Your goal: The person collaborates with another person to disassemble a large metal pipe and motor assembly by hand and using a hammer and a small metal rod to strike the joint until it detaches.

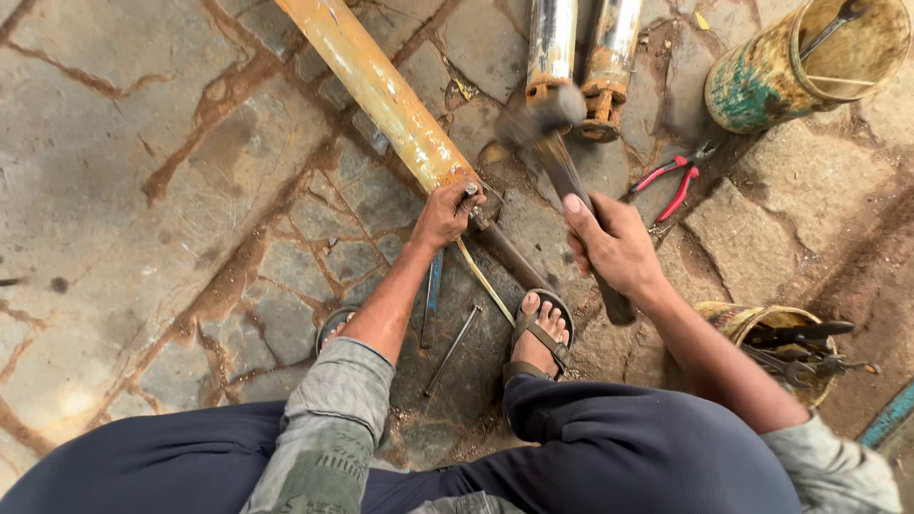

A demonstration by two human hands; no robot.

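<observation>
Cracked stone paving is filling the frame beneath a crouching worker.
Left hand (pixel 444 215) is closing around the lower end of a yellow pipe (pixel 381 95) running toward upper left; right hand (pixel 614 249) is gripping a blurred hammer (pixel 543 119), its head hovering up-right of that end.

Rusted metal and rough stone under our hands

We see our left hand (pixel 444 215) on a yellow-painted metal tube (pixel 381 90), its coat chipped and rust-stained, while our right hand (pixel 614 247) grips a hammer (pixel 571 190) with a dark, worn, matt handle; two steel cylinders (pixel 581 57) look glossy above and crusted with rust at the ends, the pliers (pixel 674 181) have smooth red plastic grips, the tin can (pixel 762 90) shows flaking green paint, and the stone paving (pixel 143 190) is rough, cracked and dusty
</observation>
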